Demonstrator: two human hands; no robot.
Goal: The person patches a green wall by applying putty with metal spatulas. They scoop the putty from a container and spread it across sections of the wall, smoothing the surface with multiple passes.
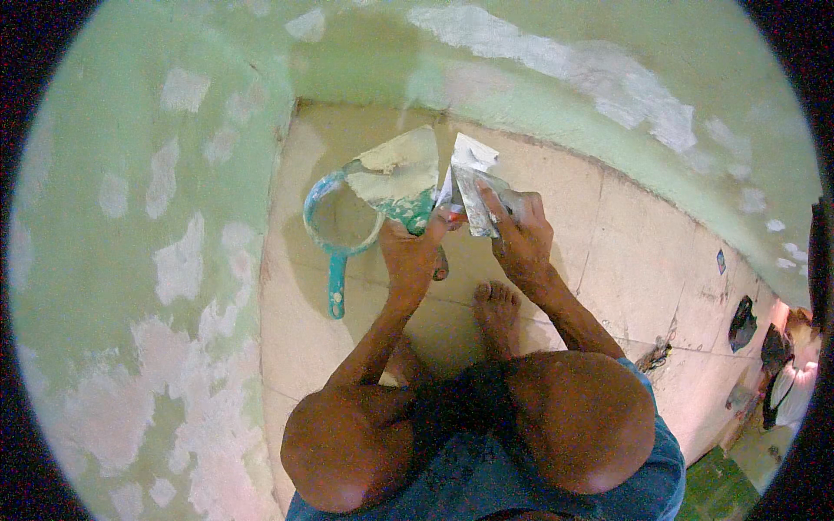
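Note:
My left hand (413,252) is closed around the green grip end of a broad, fan-shaped putty scraper (408,178), its face coated with cream-coloured putty. Beneath the scraper's left edge stands a round blue dipper (308,227) with a straight handle, spattered with putty. My right hand (524,234) grips a flat grey scraper (479,195) close beside the left hand's fingers. White putty (473,152) shows at the far end of that smaller scraper. Something small and red shows between the two hands, too little of it to name.
Green walls (365,74) with pale patches rise ahead and to the left, meeting in a corner. Cream floor tiles (599,260) run along the wall to the right. Farther right lie dark items (743,323) and a white bundle (790,391). My bare foot (497,317) is near the hands.

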